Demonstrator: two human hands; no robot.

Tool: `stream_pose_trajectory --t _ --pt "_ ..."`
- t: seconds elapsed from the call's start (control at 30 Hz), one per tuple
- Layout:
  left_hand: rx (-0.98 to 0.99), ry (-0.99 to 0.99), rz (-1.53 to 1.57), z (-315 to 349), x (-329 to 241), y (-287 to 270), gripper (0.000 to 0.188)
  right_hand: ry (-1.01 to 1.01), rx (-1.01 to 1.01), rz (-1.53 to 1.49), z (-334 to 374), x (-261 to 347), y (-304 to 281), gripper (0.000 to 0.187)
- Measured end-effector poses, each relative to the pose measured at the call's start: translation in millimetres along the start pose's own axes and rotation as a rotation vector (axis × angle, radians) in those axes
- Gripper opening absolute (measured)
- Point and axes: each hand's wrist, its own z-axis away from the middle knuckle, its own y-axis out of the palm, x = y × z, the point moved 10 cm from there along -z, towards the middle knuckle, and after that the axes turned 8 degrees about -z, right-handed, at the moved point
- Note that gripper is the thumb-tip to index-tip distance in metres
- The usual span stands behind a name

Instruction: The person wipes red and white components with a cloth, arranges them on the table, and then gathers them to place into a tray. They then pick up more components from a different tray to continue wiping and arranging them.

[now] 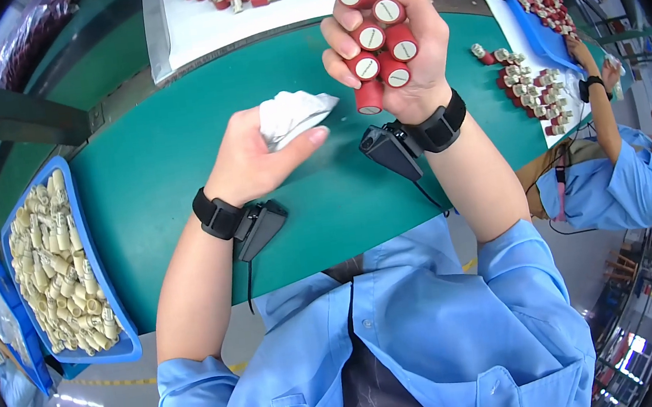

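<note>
In my right hand [427,43] is a bunch of several red cylindrical caps [370,37], their round white end faces turned toward me. The fingers wrap around the bunch from the far left side. It is held up over the far part of the green table [326,203]. To the left of it, my left hand [245,160] grips a crumpled white cloth [292,117] between thumb and fingers. The cloth's pointed end reaches toward the red caps but stays apart from them. Each wrist wears a black strap with a small black device.
A blue tray [81,231] full of cream-coloured cylindrical parts stands at the left. Behind the table, a white surface [194,37] carries many red-and-cream pieces. More such pieces [530,92] stand grouped at the right, near another blue tray [540,38] and a co-worker [609,179].
</note>
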Motion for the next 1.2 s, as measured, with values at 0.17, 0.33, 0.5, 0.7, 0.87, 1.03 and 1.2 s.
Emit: stream_pose_trajectory --t 0.17,0.33,0.5,0.7,0.87,1.03,1.2 --pt "0.119 -0.047 -0.122 -5 -5 12 0.03 0.043 0.617 -0.241 -26 -18 -2 0.037" --pt "0.011 0.118 -0.013 -1 -4 2 0.029 0.04 -0.137 -0.232 4 -31 -15 0.031" --pt "-0.034 0.05 -0.029 -1 5 -2 0.03 0.074 0.05 -0.385 0 -30 -20 0.035" --pt "0.094 -0.093 -0.066 6 14 6 0.03 0.065 0.112 -0.25 7 -29 -9 0.04" --pt "0.121 -0.011 -0.117 5 0 16 0.034 0.032 0.12 -0.154 3 -17 -13 0.04" --pt "0.111 0.139 -0.136 2 -11 24 0.033 0.037 0.124 -0.159 5 -21 -12 0.04" --pt "0.053 0.24 -0.189 1 -13 20 0.035 0.052 0.137 -0.174 6 -29 -8 0.039"
